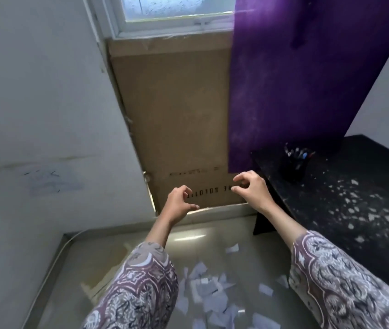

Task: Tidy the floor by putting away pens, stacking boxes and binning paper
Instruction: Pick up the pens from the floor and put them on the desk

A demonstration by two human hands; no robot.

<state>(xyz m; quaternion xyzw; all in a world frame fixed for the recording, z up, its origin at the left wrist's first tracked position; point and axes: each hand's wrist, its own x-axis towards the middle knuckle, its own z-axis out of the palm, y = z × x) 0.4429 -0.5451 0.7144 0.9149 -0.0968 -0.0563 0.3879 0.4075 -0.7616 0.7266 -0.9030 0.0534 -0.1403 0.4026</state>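
Observation:
A tall flat cardboard box (172, 119) stands upright against the wall under the window, with black print near its lower end. My left hand (179, 203) and my right hand (251, 188) hover just in front of its lower part, fingers curled and apart, holding nothing. Several torn white paper pieces (210, 290) lie scattered on the shiny floor below my arms. A dark pen holder (295, 166) with several pens stands on the black table at the right.
The black table (355, 186) at the right carries small white scraps. A purple curtain (302, 79) hangs over the box's right side. A white wall (46, 115) closes the left. A window (177, 13) is above.

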